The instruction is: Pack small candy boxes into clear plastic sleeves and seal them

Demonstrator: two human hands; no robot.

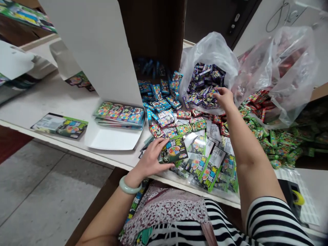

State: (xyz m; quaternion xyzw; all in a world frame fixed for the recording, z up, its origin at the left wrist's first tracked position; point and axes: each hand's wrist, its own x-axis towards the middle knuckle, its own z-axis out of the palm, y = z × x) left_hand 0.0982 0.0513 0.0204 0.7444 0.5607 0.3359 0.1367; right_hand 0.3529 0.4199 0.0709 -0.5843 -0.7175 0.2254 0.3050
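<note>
Black printed packet [176, 150] lies near the front edge of a pale bench [25, 104], its left end in the left hand [151, 157]. Grey floor [51, 181] with dark joint lines shows at lower left; behind the bench are a dark door [215, 20] and a pale wall. Two clear plastic bags stand at the back: one open bag [212, 44] with small purple boxes [205, 82], and one bag [294, 68] with red ones. One white box [112, 138] with its tall lid up holds one stack of printed cards [119, 114], and one flat dark packet [61, 125] lies to its left. Small blue boxes [160, 95] and small green boxes [284, 143] are heaped in numbers too great to count, as are the overlapping flat packets [210, 171] beside the held one. One black tape dispenser [292, 196] sits at the far right. The left hand's fingers are parted by the packet's depth, gripping it with the thumb along the near edge and the others at the far edge. The right hand [225, 97] reaches into the open bag, thumb and forefinger close together at the purple boxes; whether they grip one, I cannot tell.
</note>
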